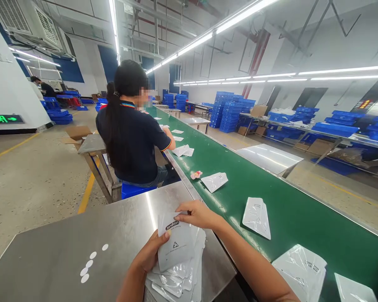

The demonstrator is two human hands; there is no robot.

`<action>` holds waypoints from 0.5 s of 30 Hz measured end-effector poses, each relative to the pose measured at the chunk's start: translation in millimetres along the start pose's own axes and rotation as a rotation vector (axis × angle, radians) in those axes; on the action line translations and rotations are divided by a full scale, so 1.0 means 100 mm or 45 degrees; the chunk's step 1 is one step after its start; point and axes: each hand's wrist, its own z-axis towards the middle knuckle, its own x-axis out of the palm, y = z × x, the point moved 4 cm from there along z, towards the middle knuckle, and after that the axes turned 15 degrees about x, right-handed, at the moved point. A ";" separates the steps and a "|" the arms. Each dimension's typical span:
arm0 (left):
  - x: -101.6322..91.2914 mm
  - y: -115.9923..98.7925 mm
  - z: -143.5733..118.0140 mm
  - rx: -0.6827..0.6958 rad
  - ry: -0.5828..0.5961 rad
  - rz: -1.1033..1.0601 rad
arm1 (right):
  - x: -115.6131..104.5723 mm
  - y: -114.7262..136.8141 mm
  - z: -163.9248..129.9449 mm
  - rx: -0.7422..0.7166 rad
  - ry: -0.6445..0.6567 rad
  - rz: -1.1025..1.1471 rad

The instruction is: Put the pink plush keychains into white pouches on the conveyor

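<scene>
Top pouch (pixel 175 245) is pinched by the left hand (pixel 151 253): thumb pressed on its printed face near the left edge, remaining fingers curled shut behind it, out of sight. Right hand (pixel 198 214) is laid on the pouch's upper right corner, fingers bent and closed down onto the top edge; whether the corner is actually clamped or only touched cannot be told. Pouch is white and flat, tilted slightly, dark logo printed near the top, small triangular recycling mark printed mid-face. It is held just over a fanned stack of pouches (pixel 179 281), which is lying at the near right edge of the steel desk (pixel 66 247). Four white round stickers (pixel 88 265) are seen in a loose row on the desk, left of the stack, well apart from it. Green conveyor belt (pixel 290 209) is run along the desk's right edge, with more white pouches scattered on it. A person in a dark shirt (pixel 130 138) is seated beyond the desk's far edge, facing the belt.
</scene>
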 end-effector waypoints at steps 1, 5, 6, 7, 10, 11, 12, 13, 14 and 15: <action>0.00 0.01 0.01 -0.028 -0.057 0.001 | -0.01 -0.03 0.05 0.019 0.031 -0.011; 0.09 0.00 0.05 -0.069 -0.211 0.006 | -0.40 -0.37 0.37 0.515 -0.108 0.097; 0.11 0.01 0.05 -0.077 -0.247 0.018 | -0.56 -0.49 0.45 0.656 -0.227 0.118; 0.13 0.02 0.06 -0.089 -0.291 0.042 | -0.73 -0.61 0.53 0.765 -0.346 0.121; 0.12 0.08 0.07 -0.075 -0.392 0.145 | -1.09 -0.92 0.69 0.962 -0.519 0.090; 0.11 0.10 0.08 -0.048 -0.392 0.169 | -1.15 -1.00 0.72 1.015 -0.538 0.088; 0.11 0.12 0.09 -0.021 -0.375 0.178 | -1.17 -1.07 0.74 1.055 -0.547 0.087; 0.11 0.15 0.10 0.003 -0.342 0.173 | -1.17 -1.12 0.76 1.080 -0.553 0.087; 0.11 0.17 0.11 0.020 -0.304 0.166 | -1.14 -1.14 0.78 1.091 -0.559 0.087; 0.11 0.19 0.11 0.029 -0.265 0.170 | -1.10 -1.14 0.79 1.086 -0.569 0.087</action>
